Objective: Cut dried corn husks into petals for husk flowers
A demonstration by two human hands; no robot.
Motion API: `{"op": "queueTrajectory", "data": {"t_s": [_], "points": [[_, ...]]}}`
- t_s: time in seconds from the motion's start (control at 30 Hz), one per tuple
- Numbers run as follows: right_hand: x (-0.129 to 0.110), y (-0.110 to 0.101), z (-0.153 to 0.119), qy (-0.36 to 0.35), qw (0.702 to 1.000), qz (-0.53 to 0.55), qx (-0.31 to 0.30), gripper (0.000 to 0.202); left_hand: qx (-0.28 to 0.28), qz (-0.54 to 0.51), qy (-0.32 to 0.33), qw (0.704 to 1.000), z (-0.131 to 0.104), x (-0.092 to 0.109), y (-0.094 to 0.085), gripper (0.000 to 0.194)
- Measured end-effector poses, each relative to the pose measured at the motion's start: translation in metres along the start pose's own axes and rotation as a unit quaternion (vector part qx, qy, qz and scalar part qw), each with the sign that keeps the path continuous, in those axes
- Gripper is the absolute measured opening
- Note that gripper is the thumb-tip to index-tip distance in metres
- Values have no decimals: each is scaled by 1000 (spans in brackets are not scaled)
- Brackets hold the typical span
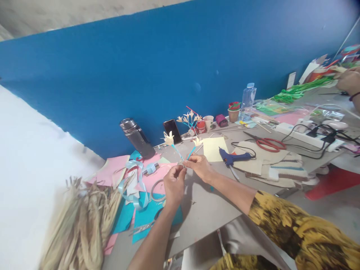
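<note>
Item: dried husks (81,225), one bundle, at the table's (202,210) left end, probably put there to be within reach yet out of the way; item: light-blue ribbon (136,202), loosely looped over paper; item: left hand (174,183), thumb and forefinger pinching low at the stem ends; item: left flower (169,139) and right flower (197,142), pale, on blue stems, held above the table between the hands — gripped low, it seems, so that the petals go untouched (which fingers hold which stem cannot be told); item: right hand (199,167), thumb and forefinger pinching where the stems meet; item: blue glue gun (230,156), partly on beige pieces (250,167), likely for the right hand's convenience; orientation: both blooms point upward, away from the wearer; long axes along the stems — left one leaning left, right one leaning right, a narrow V.
</note>
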State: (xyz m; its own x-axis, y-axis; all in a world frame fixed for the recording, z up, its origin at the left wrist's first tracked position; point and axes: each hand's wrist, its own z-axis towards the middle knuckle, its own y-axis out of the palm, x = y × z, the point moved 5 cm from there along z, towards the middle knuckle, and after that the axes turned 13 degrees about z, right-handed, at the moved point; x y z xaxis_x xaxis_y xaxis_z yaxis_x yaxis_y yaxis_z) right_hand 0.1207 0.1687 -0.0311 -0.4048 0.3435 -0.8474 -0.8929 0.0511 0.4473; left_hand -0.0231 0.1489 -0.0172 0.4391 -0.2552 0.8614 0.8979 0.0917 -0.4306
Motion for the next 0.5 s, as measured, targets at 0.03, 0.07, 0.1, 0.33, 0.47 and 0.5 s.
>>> {"op": "queueTrajectory", "data": {"t_s": [0.03,0.07,0.1,0.33,0.47,0.5], "points": [[2,1,0,23,999,30,-8,34,-38,-62,-35,997,1,-3,3,16],[6,3,-1,63,995,69,-26,35,-89,-137,-71,984,2,-5,8,18],[10,6,-2,114,986,112,-50,37,-146,-218,-104,959,1,-4,13,20],[10,15,-12,269,918,261,-131,43,-302,-476,-205,800,-12,15,29,21],[11,12,-10,259,928,237,-125,43,-288,-421,-164,844,-7,11,28,20],[11,11,-8,243,937,224,-112,43,-254,-376,-136,881,-4,8,25,20]]}}
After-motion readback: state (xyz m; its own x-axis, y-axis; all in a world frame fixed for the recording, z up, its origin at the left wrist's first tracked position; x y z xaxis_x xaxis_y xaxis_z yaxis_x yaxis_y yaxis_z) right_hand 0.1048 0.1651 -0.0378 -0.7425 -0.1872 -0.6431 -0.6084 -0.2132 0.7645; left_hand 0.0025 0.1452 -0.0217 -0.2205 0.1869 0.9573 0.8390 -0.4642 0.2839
